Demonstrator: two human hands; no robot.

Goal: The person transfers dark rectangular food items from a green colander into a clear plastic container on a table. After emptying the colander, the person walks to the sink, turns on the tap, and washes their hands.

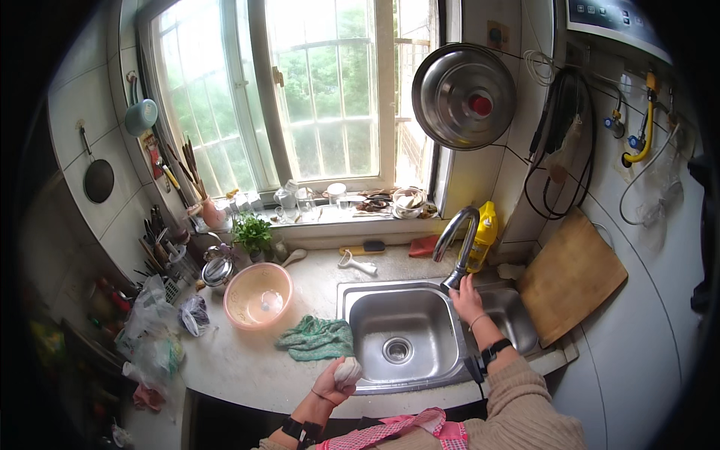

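My left hand (330, 385) is closed around a crumpled off-white bundle (348, 371), which looks like a wadded cloth. It is just off the near left corner of the stainless steel sink (405, 329), whose larger basin holds no water that I can see. Beside that hand, a green patterned cloth (316, 337) lies bunched on the counter against the sink rim. My right hand (467, 301) reaches across the divider to the base of the chrome gooseneck faucet (468, 247). Its fingers are extended at the faucet base, and whether they press on the lever cannot be told.
A pink-rimmed plastic bowl (259, 296) rests on the counter left of the sink. Behind the sink lie a white peeler (358, 263) and a brush (363, 247). A yellow bottle (482, 236) stands behind the faucet. To the right leans a wooden cutting board (574, 275); plastic bags (152, 320) crowd the left.
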